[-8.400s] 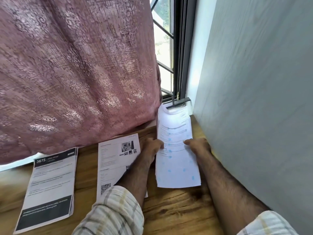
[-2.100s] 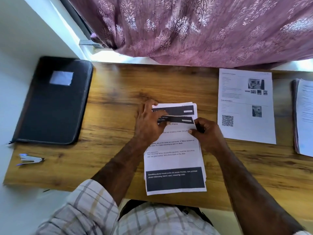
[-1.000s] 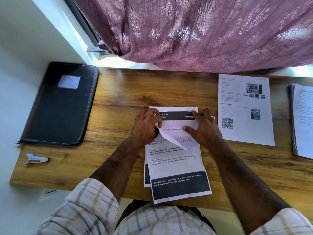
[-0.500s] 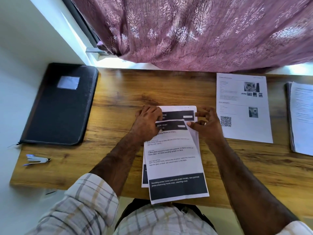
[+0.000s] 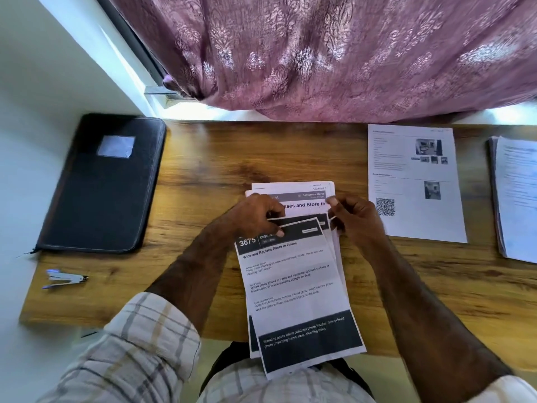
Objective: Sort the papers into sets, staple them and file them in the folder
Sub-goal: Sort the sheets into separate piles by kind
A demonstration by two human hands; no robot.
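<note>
Sorting step in hand, judged: sheets (image 5: 293,283) fanned at desk (image 5: 203,158) centre, lower ends hanging over near edge toward lap. Left hand (image 5: 255,213) pinched top sheet, the one headed 3675, at its upper left, thumb on the header band. Right hand (image 5: 357,219) fingers curled at upper right corners of the sheets beneath, pinching them apart. Sheet reading "...and Store in" exposed behind, flat on desk. Nothing stapled yet, by the look; nothing filed.

Next move, judged: peel the 3675 sheet off, match by header number, lay with its set; needs corners squared before stapling, and a reach far left for stapler.

Counts:
- Fanned sheets at centre: at least three edges seen, exact number could not be told.
- Single printed sheet (image 5: 412,181) with photos and QR code: one, right of centre, flat, just beside right hand.
- Stack (image 5: 514,199) of papers: one, far right, partly cut off by frame edge.
- Folder (image 5: 101,184): one, black, zipped shut, far left, overhanging desk's left edge.
- Stapler (image 5: 64,279): one, near left front corner, below folder, well apart from hands.
- Curtain (image 5: 348,53): one, hanging over desk's far edge.
</note>
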